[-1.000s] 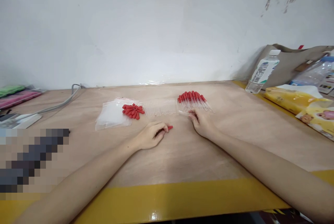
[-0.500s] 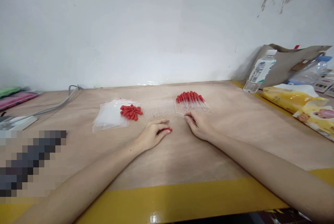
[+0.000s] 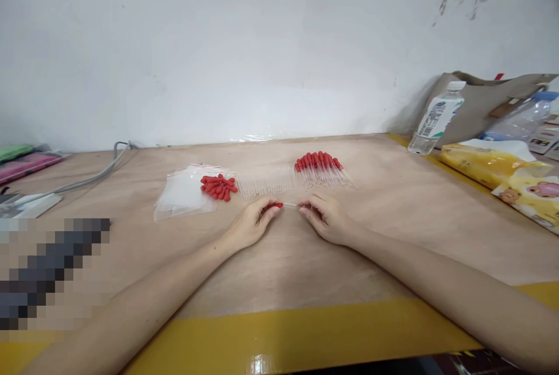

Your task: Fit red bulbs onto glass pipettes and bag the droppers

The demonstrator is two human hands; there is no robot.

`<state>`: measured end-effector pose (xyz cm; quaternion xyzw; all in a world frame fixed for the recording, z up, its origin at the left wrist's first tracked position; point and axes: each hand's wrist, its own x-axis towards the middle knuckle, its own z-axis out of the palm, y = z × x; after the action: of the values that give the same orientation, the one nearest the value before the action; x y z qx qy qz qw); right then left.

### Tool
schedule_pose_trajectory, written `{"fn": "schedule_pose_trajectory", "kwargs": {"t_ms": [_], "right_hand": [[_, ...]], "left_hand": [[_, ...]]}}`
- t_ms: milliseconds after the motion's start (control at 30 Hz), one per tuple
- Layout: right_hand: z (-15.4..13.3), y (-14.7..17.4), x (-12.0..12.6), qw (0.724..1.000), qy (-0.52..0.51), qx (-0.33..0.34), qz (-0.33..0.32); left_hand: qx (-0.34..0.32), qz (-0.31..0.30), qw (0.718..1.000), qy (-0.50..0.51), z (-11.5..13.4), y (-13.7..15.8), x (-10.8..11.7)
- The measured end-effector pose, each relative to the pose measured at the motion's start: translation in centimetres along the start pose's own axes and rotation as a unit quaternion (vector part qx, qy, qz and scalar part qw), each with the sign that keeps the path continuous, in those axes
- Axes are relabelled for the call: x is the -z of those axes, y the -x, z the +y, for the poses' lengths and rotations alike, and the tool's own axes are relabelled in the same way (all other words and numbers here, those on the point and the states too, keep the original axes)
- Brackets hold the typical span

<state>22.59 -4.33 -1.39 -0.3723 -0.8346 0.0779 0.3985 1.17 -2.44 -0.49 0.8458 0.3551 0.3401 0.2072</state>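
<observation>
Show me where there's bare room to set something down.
Bare tabletop lies between the left forearm, the right forearm and the yellow front strip; more lies between the red-topped tubes and yellow packets. It's crowded along the bags, red bulbs and loose tubes.

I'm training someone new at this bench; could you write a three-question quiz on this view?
1. True or false: the left hand holds a red bulb.
2. What lies between the pile of loose red bulbs and the red-topped droppers?
A) a water bottle
B) a row of bare clear tubes
C) a grey cable
3. What does the right hand hold?

Key: 1 true; 2 B; 3 a clear tube.
</observation>
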Motion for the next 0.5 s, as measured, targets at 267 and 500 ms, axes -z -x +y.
{"fn": "schedule_pose_trajectory", "kwargs": {"t_ms": [267, 500], "right_hand": [[0.1, -0.1, -0.1, 0.999, -0.030, -0.002, -0.024], [1.2, -0.6, -0.3, 0.994, -0.090, 0.000, -0.063]], "left_hand": [[0.037, -0.011, 0.997, 0.068, -0.2, 0.0, -0.3], [0.042, -0.038, 0.997, 0.061, -0.3, 0.2, -0.2]]}}
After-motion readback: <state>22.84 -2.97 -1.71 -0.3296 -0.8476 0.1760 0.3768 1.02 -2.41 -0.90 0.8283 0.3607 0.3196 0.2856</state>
